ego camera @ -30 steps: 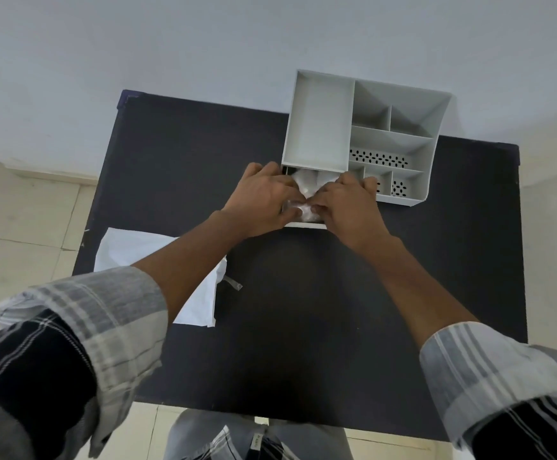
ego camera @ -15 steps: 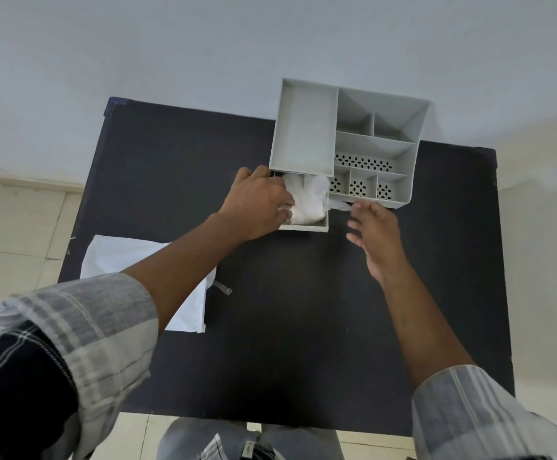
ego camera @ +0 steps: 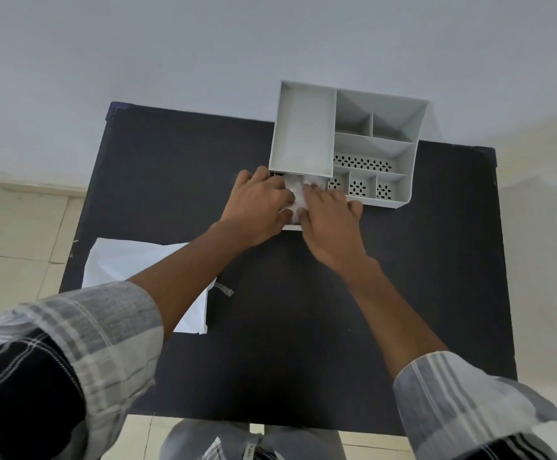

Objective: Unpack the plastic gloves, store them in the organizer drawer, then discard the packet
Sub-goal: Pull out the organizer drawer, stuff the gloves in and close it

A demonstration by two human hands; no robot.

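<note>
A: Two hands worked at one black desk [ego camera: 171,180]. What stood on it, largest item first?

B: The grey organizer [ego camera: 307,127] stood at the far edge. Its drawer [ego camera: 292,226] was pulled out toward the person. A white packet [ego camera: 121,260] lay flat near the desk's left edge, well apart from the drawer.

A: Where were the plastic gloves [ego camera: 298,190]?

B: In the open drawer, a crumpled translucent bundle showing between the two hands.

A: State of each hand?

B: The left hand [ego camera: 257,207] rested with fingers curved over the bundle's left side. The right hand [ego camera: 328,210] pressed on it with fingers laid fairly flat. Whether either hand pinched the film could not be told.

A: Handling properties?

B: Judged very light, soft and slippery, and likely to spring back up. Broad downward pressure on the top of the bundle should suit it better than a pinch.
</note>
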